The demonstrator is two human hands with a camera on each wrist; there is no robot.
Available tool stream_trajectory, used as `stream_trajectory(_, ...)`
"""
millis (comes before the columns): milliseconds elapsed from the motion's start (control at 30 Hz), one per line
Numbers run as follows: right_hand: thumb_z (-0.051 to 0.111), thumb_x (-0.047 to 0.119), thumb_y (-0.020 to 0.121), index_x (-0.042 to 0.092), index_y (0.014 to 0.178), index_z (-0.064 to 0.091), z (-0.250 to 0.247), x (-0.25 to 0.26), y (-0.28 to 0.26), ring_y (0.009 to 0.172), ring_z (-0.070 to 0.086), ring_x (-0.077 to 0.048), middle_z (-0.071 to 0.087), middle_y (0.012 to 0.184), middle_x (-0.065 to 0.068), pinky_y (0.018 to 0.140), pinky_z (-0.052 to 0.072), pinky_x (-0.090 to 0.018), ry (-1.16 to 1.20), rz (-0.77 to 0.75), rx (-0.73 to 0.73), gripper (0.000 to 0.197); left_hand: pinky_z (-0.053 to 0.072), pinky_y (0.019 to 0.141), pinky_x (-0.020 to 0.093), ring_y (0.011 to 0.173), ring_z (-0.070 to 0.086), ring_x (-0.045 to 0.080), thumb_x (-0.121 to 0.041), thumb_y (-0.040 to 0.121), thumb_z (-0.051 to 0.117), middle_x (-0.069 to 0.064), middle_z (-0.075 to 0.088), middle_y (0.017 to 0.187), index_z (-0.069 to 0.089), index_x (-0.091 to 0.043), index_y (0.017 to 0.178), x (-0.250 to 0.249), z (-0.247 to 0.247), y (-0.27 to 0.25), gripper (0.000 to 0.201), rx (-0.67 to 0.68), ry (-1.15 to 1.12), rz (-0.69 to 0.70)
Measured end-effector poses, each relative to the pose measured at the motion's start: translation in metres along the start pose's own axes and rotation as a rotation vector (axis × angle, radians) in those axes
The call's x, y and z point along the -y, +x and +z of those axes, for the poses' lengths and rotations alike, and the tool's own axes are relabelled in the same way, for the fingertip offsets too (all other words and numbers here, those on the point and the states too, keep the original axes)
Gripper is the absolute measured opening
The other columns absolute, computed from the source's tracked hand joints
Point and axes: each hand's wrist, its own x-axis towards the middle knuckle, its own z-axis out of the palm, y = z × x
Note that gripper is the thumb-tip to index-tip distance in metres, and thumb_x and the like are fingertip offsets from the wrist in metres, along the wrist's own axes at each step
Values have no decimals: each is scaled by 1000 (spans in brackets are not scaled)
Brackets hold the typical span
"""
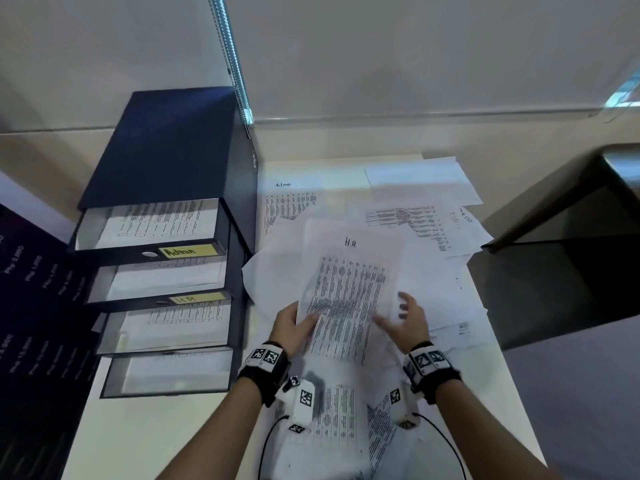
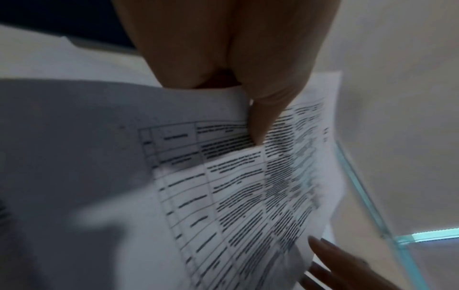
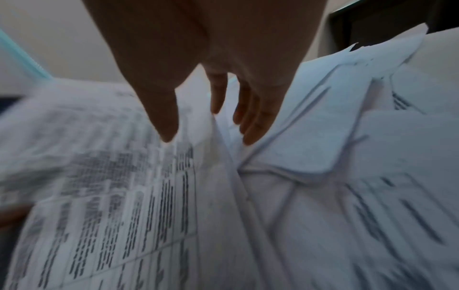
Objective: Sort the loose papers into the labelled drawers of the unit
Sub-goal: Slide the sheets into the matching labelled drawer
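"Admin" label (image 1: 191, 251) on top drawer, "H R" label (image 1: 194, 298) on second drawer, handwritten "H.R" on held sheet (image 1: 349, 271), "Admin" on far sheet (image 1: 289, 199)

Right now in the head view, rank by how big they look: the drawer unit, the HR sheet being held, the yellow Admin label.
1. drawer unit, clearly largest.
2. HR sheet, pinched by the left hand; lifted toward the camera, so it may look oversized.
3. Admin label, smallest.
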Motion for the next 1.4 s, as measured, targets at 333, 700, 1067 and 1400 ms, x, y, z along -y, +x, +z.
stream_trajectory(333, 64, -5, 87, 16, 104, 66, -22, 79, -34, 92, 71, -9, 73, 101, 1, 80, 56, -21, 508, -359, -24, 27, 52, 78, 12, 93, 70, -1, -7, 80, 80, -7, 75, 99, 68, -14, 100, -47, -44, -20, 25, -148, -178, 227)
stream_trajectory(700, 61, 31, 94, 13, 94, 66, -9, 119, -54, 80, 67, -17, 71, 86, -5, 66, 53, -28, 81, -503, -90, 18, 40, 64, 30, 68, 42, 9, -43, 102, 49, -1, 47, 73, 52, -3, 84, -58, -69, -30, 44, -292, -32, 311)
stream_trajectory(1067, 65, 21, 94, 36, 132, 56, 84, 210, -115, 120, 48, 14, 53, 137, 18, 114, 36, -30, 113, -681, 379, 42, 57, 81, 55, 86, 68, 38, -40, 92, 53, 27, 68, 98, 42, -55, 132, -47, -240, -127, 45, -354, -29, 124)
stream_trajectory(1400, 65, 2, 90, 16, 112, 72, 175, 198, -141, 114, 64, -27, 62, 130, -13, 103, 48, -46, 402, -92, 700, 27, 49, 55, 24, 61, 58, 15, -6, 98, 59, 10, 59, 66, 40, -20, 144, 3, -296, -213, 52, -230, -58, -74)
